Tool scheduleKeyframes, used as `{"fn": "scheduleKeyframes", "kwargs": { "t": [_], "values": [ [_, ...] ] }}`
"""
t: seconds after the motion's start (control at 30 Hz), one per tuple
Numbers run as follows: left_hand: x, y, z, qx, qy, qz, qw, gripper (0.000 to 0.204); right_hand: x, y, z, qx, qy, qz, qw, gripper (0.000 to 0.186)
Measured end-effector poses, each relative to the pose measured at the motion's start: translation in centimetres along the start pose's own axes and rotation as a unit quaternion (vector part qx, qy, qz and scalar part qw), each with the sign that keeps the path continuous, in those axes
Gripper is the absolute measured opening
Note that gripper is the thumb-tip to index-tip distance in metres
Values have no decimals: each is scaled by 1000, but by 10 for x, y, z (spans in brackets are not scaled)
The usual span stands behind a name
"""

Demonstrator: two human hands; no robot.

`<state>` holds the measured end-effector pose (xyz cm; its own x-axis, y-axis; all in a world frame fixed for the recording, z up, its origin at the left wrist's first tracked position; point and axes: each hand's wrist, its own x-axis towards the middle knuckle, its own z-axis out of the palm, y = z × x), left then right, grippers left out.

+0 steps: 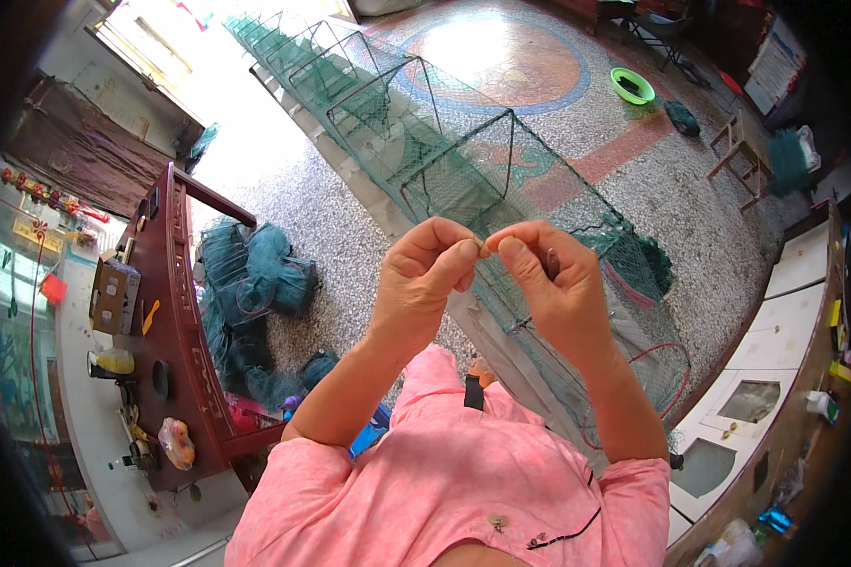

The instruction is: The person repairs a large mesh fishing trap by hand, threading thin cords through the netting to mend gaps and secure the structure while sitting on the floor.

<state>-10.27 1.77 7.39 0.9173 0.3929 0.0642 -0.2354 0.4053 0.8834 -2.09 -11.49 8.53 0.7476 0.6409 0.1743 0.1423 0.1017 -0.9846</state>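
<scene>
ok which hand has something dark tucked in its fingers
The right hand: a small dark object shows in its curled fingers, whereas no such object is visible in the left hand.

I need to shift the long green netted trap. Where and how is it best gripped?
Probably mid-length on the top bar of the dark frame just beyond the left hand, coming straight down from above. That bar is slim, straight and raised off the floor, so fingers should wrap round it. The green netting is thin and flexible, so a grip there would likely stretch it.
</scene>
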Motion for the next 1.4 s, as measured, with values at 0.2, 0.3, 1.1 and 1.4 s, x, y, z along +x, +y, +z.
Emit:
{"fn": "scheduleKeyframes", "kwargs": {
  "t": [0.2,0.3,1.1,1.4],
  "values": [
    [-2,-1,0,63,-7,24,998,8,6,1,5,123,-20,39,991,16],
    [-2,0,1,82,2,24,996,8,7,4,2,109,-31,46,992,17],
    [-12,8,-6,76,-59,41,995,17,6,6,7,85,-15,7,996,14],
    [-12,12,-1,203,-52,121,970,12,2,-3,3,59,-18,-9,998,12]
  ]
}}
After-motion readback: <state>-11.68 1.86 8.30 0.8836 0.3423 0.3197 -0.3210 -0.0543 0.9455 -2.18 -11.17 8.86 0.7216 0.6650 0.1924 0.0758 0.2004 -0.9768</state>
